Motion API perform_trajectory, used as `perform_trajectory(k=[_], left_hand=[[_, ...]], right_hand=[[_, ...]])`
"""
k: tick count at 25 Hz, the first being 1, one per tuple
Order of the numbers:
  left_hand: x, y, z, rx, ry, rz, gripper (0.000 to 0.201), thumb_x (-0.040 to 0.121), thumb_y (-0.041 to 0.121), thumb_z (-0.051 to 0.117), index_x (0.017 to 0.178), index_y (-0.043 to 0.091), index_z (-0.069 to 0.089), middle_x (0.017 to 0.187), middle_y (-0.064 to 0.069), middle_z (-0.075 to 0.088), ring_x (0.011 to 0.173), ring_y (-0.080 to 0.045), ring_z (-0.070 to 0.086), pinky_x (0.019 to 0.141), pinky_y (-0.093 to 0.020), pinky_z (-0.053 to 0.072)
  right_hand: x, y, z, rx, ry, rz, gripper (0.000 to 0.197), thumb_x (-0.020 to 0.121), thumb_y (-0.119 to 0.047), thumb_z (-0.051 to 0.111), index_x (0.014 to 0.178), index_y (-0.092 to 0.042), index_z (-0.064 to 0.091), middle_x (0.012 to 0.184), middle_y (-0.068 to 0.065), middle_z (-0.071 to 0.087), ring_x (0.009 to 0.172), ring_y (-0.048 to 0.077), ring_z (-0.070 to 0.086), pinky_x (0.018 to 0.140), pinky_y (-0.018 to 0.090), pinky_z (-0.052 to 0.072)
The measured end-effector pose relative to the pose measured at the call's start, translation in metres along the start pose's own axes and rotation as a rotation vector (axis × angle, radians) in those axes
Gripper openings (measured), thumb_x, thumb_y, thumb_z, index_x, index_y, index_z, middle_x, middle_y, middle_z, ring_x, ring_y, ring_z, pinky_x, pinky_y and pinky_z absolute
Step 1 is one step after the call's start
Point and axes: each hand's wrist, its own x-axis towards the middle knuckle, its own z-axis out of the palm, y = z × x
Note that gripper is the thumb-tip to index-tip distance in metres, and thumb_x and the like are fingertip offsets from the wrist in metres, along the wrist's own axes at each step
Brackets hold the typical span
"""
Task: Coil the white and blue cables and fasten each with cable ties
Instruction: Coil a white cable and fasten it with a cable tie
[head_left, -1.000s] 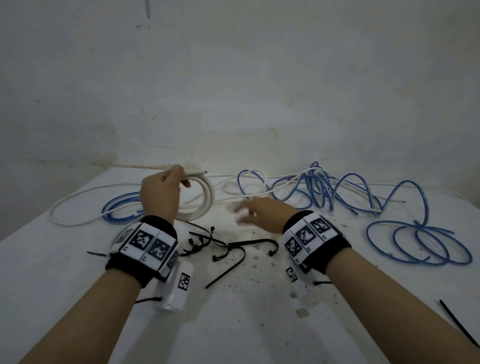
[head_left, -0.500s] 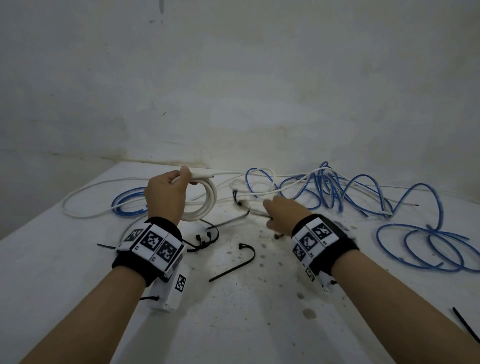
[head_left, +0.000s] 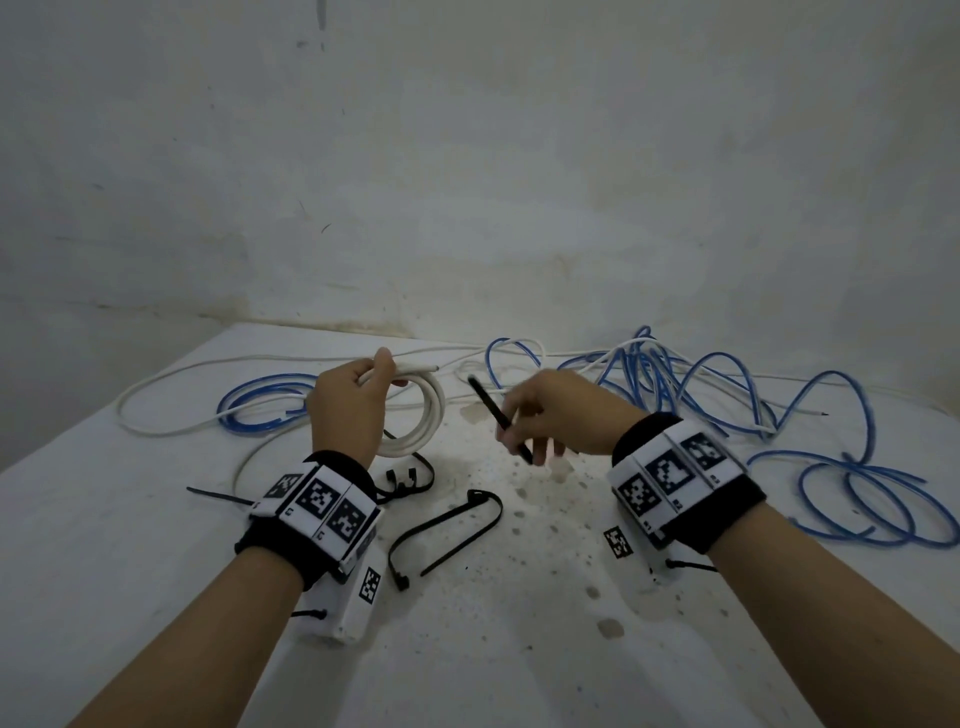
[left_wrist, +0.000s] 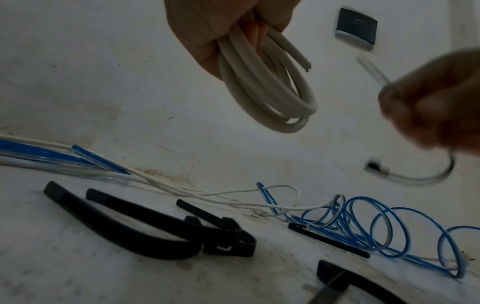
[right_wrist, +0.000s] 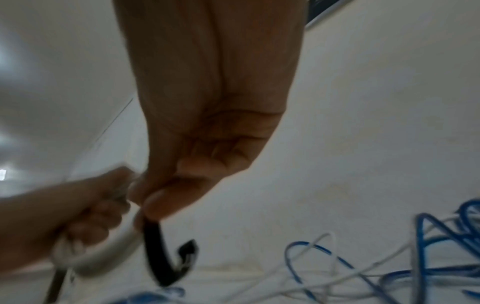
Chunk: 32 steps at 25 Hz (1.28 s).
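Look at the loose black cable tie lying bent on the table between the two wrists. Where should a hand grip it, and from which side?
Probably pinch the bent cable tie at the arched bend at its far end, which seems to stand slightly off the table, coming from above. Its head and tail lie flat, so they are harder to get under. The right hand already pinches another tie; the left hand grips the white coil.

White table surface (head_left: 156, 597): stained, with brown spots and speckles toward the middle. Behind it, a pale plastered wall (head_left: 467, 156), scuffed, with dark marks and a yellowish stain line along the junction. A dark rectangular fixture (left_wrist: 356, 27) is mounted overhead. Lighting dim and uneven
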Motion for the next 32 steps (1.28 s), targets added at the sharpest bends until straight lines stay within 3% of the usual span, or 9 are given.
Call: perform_trajectory(k=[5,11,15,17,22,24,27,30,32], left_hand=[[-0.002,0.002,0.009,-0.053,0.0,-0.01,0.023,0.091,0.027,0.051,0.075,0.011,0.05,0.057,-0.001,0.045,0.056,-0.02,0.041,0.053,-0.03,0.036],[-0.01,0.012,0.014,-0.163,-0.005,-0.023,0.01,0.092,0.025,0.048,0.093,0.016,0.044,0.055,-0.002,0.05,0.048,-0.015,0.043,0.051,-0.029,0.036],[-0.009,0.009,0.009,-0.226,0.049,-0.048,0.016,0.092,0.025,0.05,0.1,0.014,0.042,0.056,-0.001,0.05,0.046,-0.009,0.046,0.05,-0.024,0.038],[-0.011,0.008,0.009,-0.24,0.054,-0.038,0.016,0.091,0.024,0.051,0.1,0.014,0.041,0.055,-0.001,0.05,0.042,-0.003,0.045,0.046,-0.016,0.038],[-0.018,0.009,0.013,-0.227,-0.005,-0.022,0.012,0.093,0.024,0.048,0.101,0.015,0.049,0.05,0.0,0.052,0.035,-0.001,0.045,0.048,-0.022,0.036],[-0.017,0.008,0.013,-0.189,-0.095,-0.028,0.02,0.095,0.027,0.046,0.086,0.015,0.06,0.042,0.005,0.055,0.033,-0.001,0.044,0.045,-0.022,0.032],[-0.019,0.01,0.012,-0.209,-0.215,-0.086,0.033,0.095,0.025,0.047,0.065,0.019,0.061,0.035,0.012,0.052,0.03,-0.001,0.039,0.037,-0.015,0.027],[-0.024,0.014,0.014,-0.227,-0.229,-0.052,0.027,0.096,0.015,0.043,0.078,0.018,0.063,0.041,0.013,0.056,0.032,0.003,0.044,0.038,-0.011,0.029],[-0.023,0.015,0.016,-0.253,-0.199,-0.022,0.021,0.096,0.013,0.044,0.088,0.017,0.063,0.053,0.012,0.059,0.034,0.004,0.046,0.039,-0.007,0.031]], right_hand=[[-0.01,-0.042,0.001,0.575,0.065,-0.276,0.016,0.082,0.004,0.062,0.077,-0.01,0.059,0.072,0.011,0.067,0.062,0.019,0.065,0.06,0.023,0.056],[0.008,-0.05,0.03,-0.028,0.542,-0.332,0.009,0.076,-0.018,0.072,0.079,-0.012,0.066,0.079,0.0,0.055,0.067,0.013,0.049,0.061,0.028,0.04],[0.009,-0.05,0.039,-0.14,0.359,-0.194,0.012,0.08,-0.024,0.066,0.087,-0.015,0.066,0.08,-0.004,0.063,0.077,0.016,0.056,0.064,0.028,0.039],[0.011,-0.048,0.042,-0.123,0.415,-0.186,0.012,0.081,-0.024,0.064,0.088,-0.013,0.066,0.085,0.001,0.068,0.082,0.019,0.06,0.069,0.032,0.043],[0.018,-0.05,0.049,-0.272,0.965,-0.409,0.012,0.071,-0.021,0.074,0.069,-0.015,0.064,0.071,0.002,0.055,0.064,0.016,0.048,0.043,0.023,0.032],[0.022,-0.046,0.05,-0.341,1.05,-0.454,0.012,0.069,-0.018,0.076,0.067,-0.016,0.064,0.07,0.0,0.056,0.061,0.017,0.049,0.042,0.021,0.032],[0.023,-0.042,0.051,-0.126,0.944,-0.441,0.007,0.078,-0.016,0.069,0.081,-0.013,0.064,0.075,-0.002,0.063,0.06,0.015,0.052,0.05,0.027,0.044],[0.022,-0.045,0.048,0.37,0.712,-0.321,0.023,0.088,-0.011,0.057,0.109,-0.014,0.048,0.064,-0.01,0.061,0.051,0.007,0.05,0.061,0.034,0.051],[0.021,-0.048,0.048,0.506,0.695,-0.283,0.025,0.091,-0.009,0.051,0.108,-0.02,0.035,0.057,-0.006,0.056,0.05,0.008,0.051,0.06,0.036,0.05]])
